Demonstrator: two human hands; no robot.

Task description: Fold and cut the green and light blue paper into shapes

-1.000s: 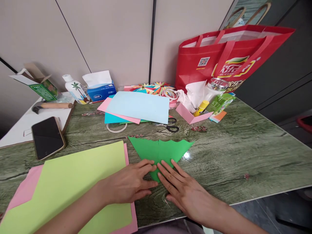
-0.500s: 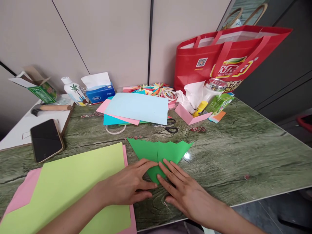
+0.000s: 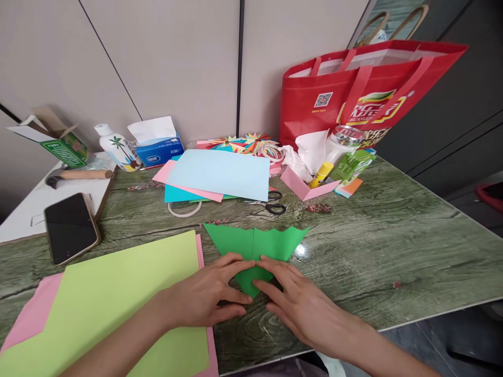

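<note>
Left hand (image 3: 212, 294) and right hand (image 3: 302, 298) are both loosely open, fingers apart and partly curled, their fingertips resting near the middle of a green paper (image 3: 253, 243); neither appears to grip it firmly. That paper lies on the table (image 3: 393, 235) between and just beyond the hands, a rough triangle with its point at six o'clock and its wavy long edge at twelve. By its look, shaping is well along: slanting sides and scalloped edge are formed, and a line runs down the middle, probably a crease. Whether that fold is fully pressed, or any more folding or cutting remains, cannot be told, since the fingers cover part of it. Outward from the paper, yellow-green sheets (image 3: 129, 298) over pink sheets (image 3: 29, 319) lie toward eight and nine o'clock. Scissors (image 3: 276, 209) sit between twelve and one, partly beneath a light blue sheet (image 3: 220, 175) that reaches toward eleven. A tape ring (image 3: 184, 215) lies at ten, a phone (image 3: 70, 228) farther off between nine and ten. At one o'clock a pink paper tray (image 3: 306, 189) holds a yellow glue stick (image 3: 321, 174), with a red bag (image 3: 310, 118) behind.
</note>
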